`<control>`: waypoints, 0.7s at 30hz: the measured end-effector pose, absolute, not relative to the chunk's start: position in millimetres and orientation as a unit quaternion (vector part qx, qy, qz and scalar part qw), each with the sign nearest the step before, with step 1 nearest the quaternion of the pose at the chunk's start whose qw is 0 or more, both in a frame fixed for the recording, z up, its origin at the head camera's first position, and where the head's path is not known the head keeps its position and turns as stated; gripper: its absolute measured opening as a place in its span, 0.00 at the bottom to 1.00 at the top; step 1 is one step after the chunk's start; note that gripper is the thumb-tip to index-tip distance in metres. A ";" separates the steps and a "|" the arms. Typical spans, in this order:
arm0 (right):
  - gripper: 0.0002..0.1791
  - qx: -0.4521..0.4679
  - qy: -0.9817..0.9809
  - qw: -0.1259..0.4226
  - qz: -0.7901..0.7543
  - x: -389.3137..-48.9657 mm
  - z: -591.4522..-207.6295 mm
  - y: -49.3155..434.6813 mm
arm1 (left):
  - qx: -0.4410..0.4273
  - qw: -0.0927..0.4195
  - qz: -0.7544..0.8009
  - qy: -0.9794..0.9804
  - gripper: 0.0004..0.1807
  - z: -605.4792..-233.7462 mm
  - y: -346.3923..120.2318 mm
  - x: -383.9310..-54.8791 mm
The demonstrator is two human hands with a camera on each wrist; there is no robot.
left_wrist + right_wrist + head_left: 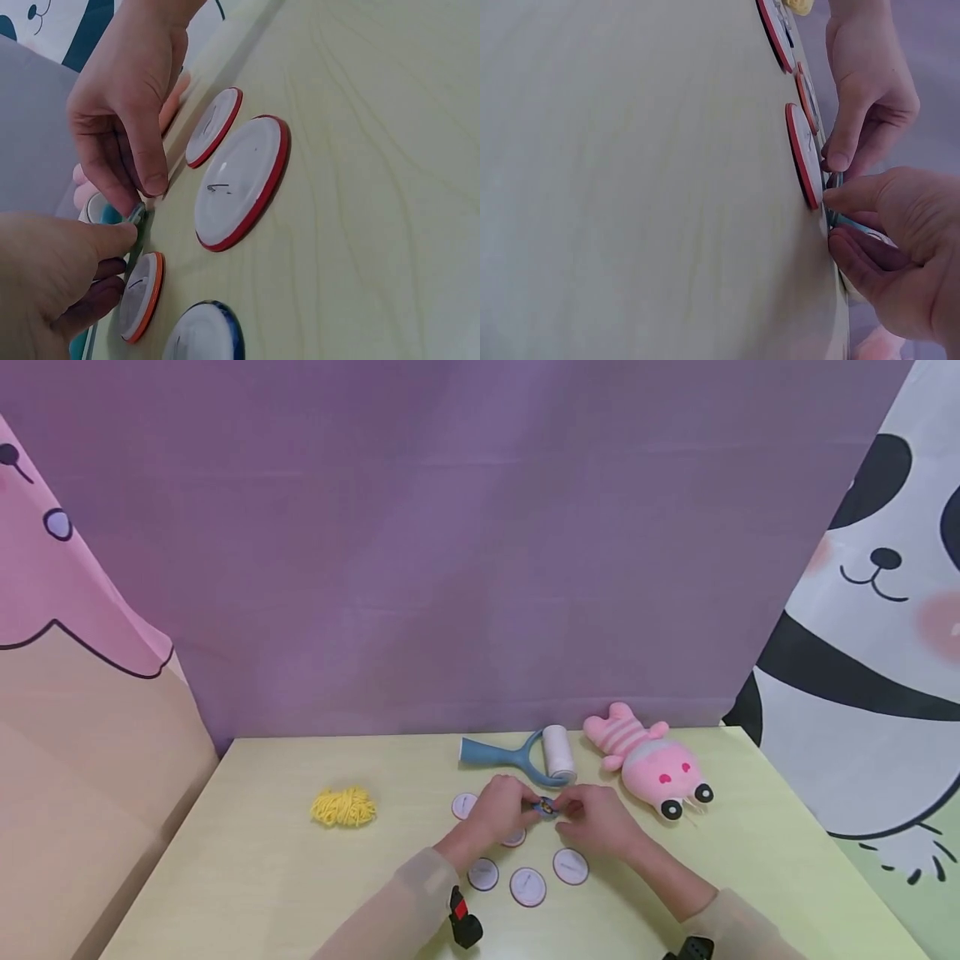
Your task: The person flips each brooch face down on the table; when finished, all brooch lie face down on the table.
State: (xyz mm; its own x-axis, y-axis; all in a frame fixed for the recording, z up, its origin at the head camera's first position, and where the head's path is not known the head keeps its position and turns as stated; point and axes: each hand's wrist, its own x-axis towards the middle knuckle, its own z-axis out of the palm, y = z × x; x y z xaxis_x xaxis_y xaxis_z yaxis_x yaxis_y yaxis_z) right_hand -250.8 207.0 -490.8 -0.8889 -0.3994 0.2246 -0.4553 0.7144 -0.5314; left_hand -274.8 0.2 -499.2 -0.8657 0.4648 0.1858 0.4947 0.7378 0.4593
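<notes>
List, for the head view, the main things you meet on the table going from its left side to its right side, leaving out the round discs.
Yellow yarn bundle → left hand → small badge pinched between both hands → right hand → pink plush toy. The lint roller lies farther back, above the hands, so its place in the order is unclear.

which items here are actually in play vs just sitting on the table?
In play:
- small round badge, pinched between left hand and right hand
- white discs lying face-down around the hands

Lying about:
- yellow yarn bundle
- lint roller
- pink plush toy
</notes>
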 end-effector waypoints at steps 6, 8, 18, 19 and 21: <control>0.07 0.247 -0.914 0.044 0.318 -249.9 -491.5 212.5 | -0.284 0.026 -0.297 -0.911 0.08 -499.7 -1.6 -269.9; 0.07 0.257 -0.911 0.046 0.319 -249.6 -491.5 214.1 | -0.287 0.030 -0.304 -0.908 0.07 -500.1 -1.9 -269.2; 0.06 0.261 -0.877 0.036 0.401 -240.4 -493.9 222.2 | -0.270 0.021 -0.366 -0.890 0.06 -490.9 -5.1 -261.6; 0.06 0.261 -0.873 0.035 0.411 -239.5 -494.1 223.5 | -0.273 0.025 -0.365 -0.890 0.06 -489.0 -5.3 -260.8; 0.06 0.267 -0.862 0.040 0.428 -238.1 -494.4 226.3 | -0.282 0.037 -0.361 -0.888 0.06 -485.7 -5.5 -259.5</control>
State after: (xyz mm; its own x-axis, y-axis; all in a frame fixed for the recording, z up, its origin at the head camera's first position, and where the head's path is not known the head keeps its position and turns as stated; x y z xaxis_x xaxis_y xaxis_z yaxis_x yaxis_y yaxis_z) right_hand -238.1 226.3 -494.4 -0.8547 -0.4252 0.2978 -0.4942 0.4908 -0.7176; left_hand -259.5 -5.5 -485.7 -0.8388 0.4734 0.2690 0.5267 0.5802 0.6213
